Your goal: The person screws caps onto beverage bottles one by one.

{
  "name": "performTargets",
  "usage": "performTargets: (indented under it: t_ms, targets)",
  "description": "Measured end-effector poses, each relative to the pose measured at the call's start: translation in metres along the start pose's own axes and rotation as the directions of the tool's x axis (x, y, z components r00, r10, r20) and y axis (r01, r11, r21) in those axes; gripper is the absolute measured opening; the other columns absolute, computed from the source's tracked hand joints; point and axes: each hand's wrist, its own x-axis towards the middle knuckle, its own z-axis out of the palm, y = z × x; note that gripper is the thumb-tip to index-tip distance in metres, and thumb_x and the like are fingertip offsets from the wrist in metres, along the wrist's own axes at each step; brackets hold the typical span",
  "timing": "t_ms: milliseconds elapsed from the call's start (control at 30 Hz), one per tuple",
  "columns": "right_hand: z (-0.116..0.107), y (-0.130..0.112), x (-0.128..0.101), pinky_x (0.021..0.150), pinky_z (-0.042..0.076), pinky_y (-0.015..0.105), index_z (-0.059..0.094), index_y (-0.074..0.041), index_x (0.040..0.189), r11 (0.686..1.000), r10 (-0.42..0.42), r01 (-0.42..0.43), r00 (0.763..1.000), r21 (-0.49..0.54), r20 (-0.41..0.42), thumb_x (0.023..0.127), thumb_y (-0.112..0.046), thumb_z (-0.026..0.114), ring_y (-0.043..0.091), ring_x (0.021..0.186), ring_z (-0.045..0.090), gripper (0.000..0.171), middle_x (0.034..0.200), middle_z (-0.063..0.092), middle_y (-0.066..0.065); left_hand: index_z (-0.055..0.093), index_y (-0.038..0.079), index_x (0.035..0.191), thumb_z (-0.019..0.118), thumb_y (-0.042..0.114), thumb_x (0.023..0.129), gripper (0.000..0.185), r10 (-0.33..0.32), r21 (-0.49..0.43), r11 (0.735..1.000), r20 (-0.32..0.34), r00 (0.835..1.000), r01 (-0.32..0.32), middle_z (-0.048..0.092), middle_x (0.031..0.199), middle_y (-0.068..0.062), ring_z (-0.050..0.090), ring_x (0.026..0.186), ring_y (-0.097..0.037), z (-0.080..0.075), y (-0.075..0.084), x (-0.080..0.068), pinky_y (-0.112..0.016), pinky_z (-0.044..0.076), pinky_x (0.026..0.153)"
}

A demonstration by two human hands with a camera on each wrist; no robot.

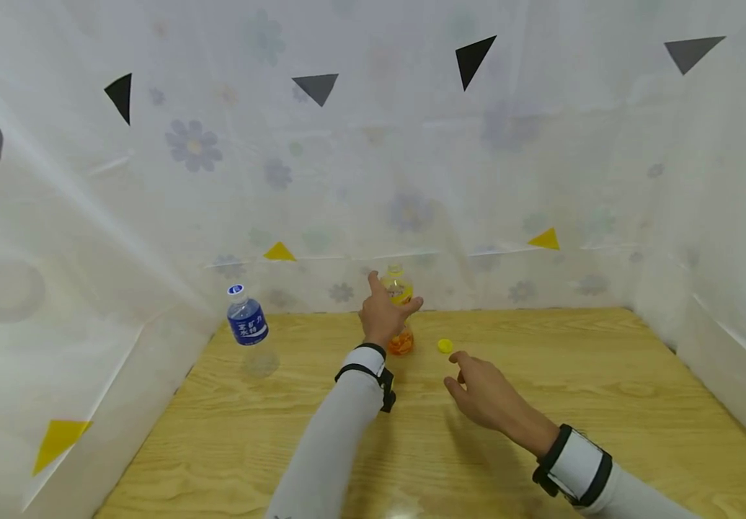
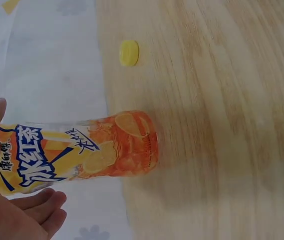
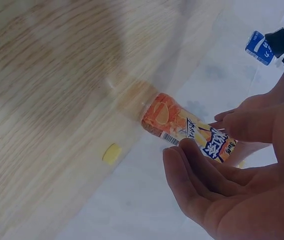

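Note:
An uncapped plastic iced tea bottle [image 1: 401, 343] with a yellow and orange label stands upright at the back of the table. My left hand [image 1: 383, 316] is right at its label, thumb and fingers spread apart around the near side. In the left wrist view the palm and fingers lie beside the upper part of the bottle [image 2: 97, 147], without curling tightly round it. A yellow bottle cap [image 1: 445, 346] lies on the table to the right of the bottle. Nearest to that cap is my right hand [image 1: 491, 395], held above the table with loosely bent fingers and nothing in them.
Farther left stands a capped, clear bottle with a blue label [image 1: 247, 322]. The wooden table [image 1: 580, 404] meets pale flowered sheeting [image 1: 373, 180] at the back and both sides. Black, grey and yellow triangles mark the sheeting.

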Motion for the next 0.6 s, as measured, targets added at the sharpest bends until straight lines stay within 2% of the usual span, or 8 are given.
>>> performTargets:
  t_ms: [133, 267, 400, 500, 600]
  targets:
    - [-0.001, 0.000, 0.000, 0.067, 0.056, 0.038, 0.055, 0.007, 0.132, 1.000, -0.002, 0.002, 1.000, 0.000, 0.003, 0.100, -0.015, 0.061, 0.019, 0.077, 0.066, 0.039, 0.097, 0.069, 0.014, 0.038, 0.002, 0.144, 0.079, 0.046, 0.087, 0.083, -0.036, -0.003, 0.999, -0.002, 0.999, 0.036, 0.071, 0.109, -0.023, 0.070, 0.095, -0.040, 0.003, -0.001, 0.000, -0.049, 0.056, 0.085]
    - [-0.002, 0.000, -0.001, 0.066, 0.055, 0.037, 0.055, 0.007, 0.132, 1.000, -0.005, 0.005, 1.000, -0.002, 0.005, 0.100, -0.014, 0.061, 0.018, 0.076, 0.066, 0.039, 0.096, 0.069, 0.014, 0.048, 0.002, 0.127, 0.080, 0.041, 0.087, 0.064, -0.038, -0.043, 0.998, 0.007, 0.999, 0.038, 0.069, 0.106, -0.022, 0.070, 0.091, -0.037, 0.002, -0.001, -0.001, -0.045, 0.057, 0.076]
    - [-0.001, 0.000, -0.002, 0.066, 0.055, 0.036, 0.055, 0.007, 0.132, 1.000, -0.001, 0.001, 1.000, -0.004, 0.006, 0.100, -0.015, 0.061, 0.017, 0.074, 0.065, 0.039, 0.095, 0.068, 0.013, 0.048, 0.003, 0.133, 0.080, 0.038, 0.087, 0.066, -0.005, -0.071, 0.997, 0.034, 0.999, 0.007, 0.070, 0.111, -0.020, 0.071, 0.095, -0.034, -0.001, -0.001, -0.003, -0.042, 0.058, 0.079]
    - [-0.001, 0.000, -0.003, 0.065, 0.054, 0.035, 0.055, 0.007, 0.132, 1.000, -0.002, 0.002, 1.000, -0.006, 0.007, 0.100, -0.015, 0.061, 0.016, 0.074, 0.064, 0.039, 0.094, 0.068, 0.012, 0.047, 0.006, 0.139, 0.080, 0.037, 0.088, 0.069, 0.047, -0.077, 0.996, 0.060, 0.997, -0.042, 0.070, 0.115, -0.017, 0.070, 0.100, -0.032, -0.007, 0.000, -0.005, -0.042, 0.058, 0.084]
    - [-0.002, 0.001, -0.003, 0.065, 0.054, 0.035, 0.055, 0.007, 0.132, 1.000, -0.001, 0.001, 1.000, -0.010, 0.008, 0.100, -0.015, 0.061, 0.016, 0.074, 0.064, 0.039, 0.094, 0.068, 0.013, 0.049, 0.008, 0.139, 0.081, 0.038, 0.087, 0.069, 0.111, -0.070, 0.992, 0.093, 0.989, -0.105, 0.071, 0.115, -0.014, 0.070, 0.101, -0.030, -0.015, 0.002, -0.008, -0.041, 0.058, 0.085]
